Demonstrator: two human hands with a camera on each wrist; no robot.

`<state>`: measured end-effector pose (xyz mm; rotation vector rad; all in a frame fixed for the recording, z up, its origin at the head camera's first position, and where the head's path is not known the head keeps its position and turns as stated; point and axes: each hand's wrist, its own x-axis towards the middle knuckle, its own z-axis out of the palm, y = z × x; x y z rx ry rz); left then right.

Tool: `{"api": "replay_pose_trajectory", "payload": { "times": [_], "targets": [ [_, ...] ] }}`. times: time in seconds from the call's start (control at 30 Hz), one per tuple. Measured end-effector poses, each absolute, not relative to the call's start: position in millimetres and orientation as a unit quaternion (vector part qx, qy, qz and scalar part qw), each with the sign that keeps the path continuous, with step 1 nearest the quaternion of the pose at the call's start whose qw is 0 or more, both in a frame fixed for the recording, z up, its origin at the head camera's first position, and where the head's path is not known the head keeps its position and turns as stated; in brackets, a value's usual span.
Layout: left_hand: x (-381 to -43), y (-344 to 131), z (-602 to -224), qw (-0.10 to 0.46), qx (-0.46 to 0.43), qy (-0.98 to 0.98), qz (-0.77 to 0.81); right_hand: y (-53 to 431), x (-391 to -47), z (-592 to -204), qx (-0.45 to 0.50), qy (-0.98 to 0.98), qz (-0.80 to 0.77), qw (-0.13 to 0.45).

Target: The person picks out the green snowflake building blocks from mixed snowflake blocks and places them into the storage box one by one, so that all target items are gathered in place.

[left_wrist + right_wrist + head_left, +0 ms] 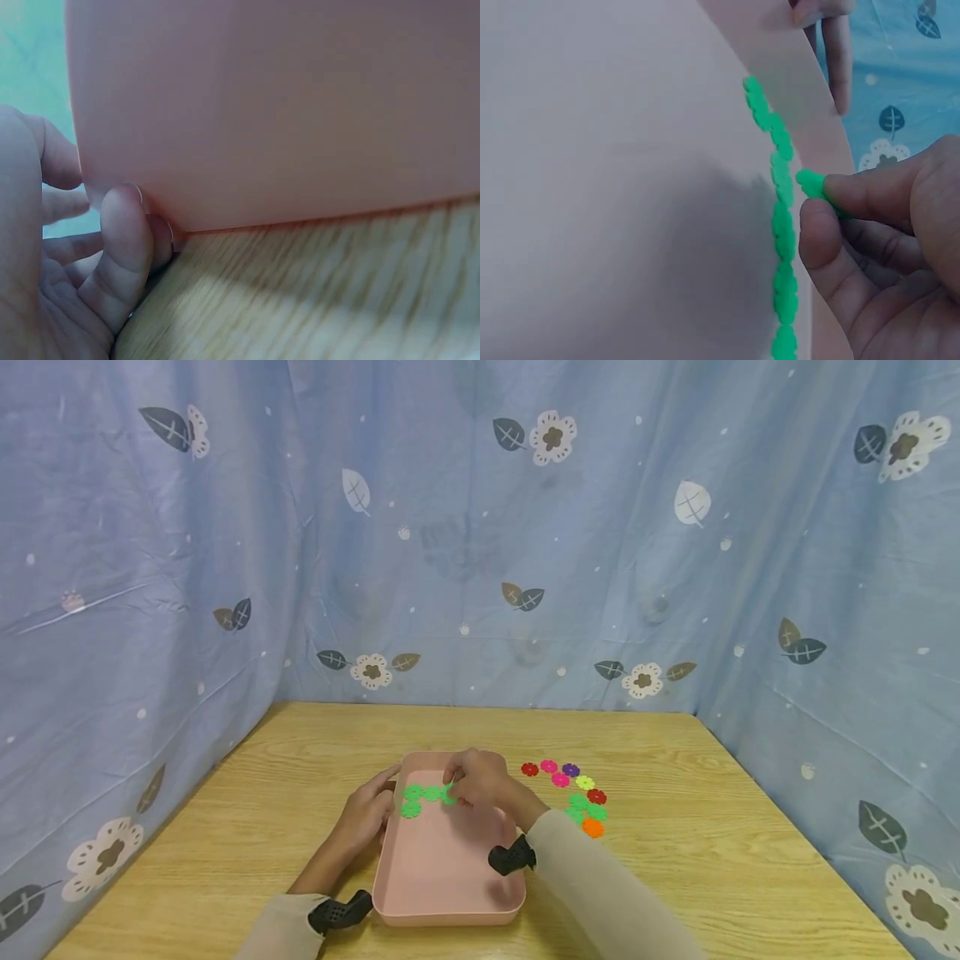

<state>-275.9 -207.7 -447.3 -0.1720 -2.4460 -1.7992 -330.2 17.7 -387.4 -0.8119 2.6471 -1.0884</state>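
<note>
R hand (pixel 480 779) pinches grn flower pc (pixel 811 182) over pink tray (pixel 450 881).
L hand (pixel 365 814) fingers part-bent, holding tray's outer side; more grn pcs (pixel 783 231) inside.

We wear plain, pale beige sleeves (pixel 603 881) and, by each cuff (pixel 543 837), a black, curved device (pixel 341 913), the left one visibly dotted.

You've got yourself a little curtained-off booth, tbh: wood-grain surface (pixel 712 843), blue leafy, flowery fabric (pixel 450 460) on three sides. Can't tell what room's behind it.
</note>
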Motion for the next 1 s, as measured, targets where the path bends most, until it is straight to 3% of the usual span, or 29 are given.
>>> {"api": "replay_pose_trajectory", "payload": {
  "times": [0.3, 1.0],
  "targets": [
    [-275.7, -205.1, -447.4, 0.05, -0.052, -0.808, -0.585, 9.0, -328.0, -399.6, -0.279, 0.866, -0.401, 0.107],
    [-276.6, -207.2, -447.5, 0.054, -0.061, -0.81, -0.581, -1.5, -321.2, -411.2, -0.236, 0.888, -0.386, 0.085]
  ]
}}
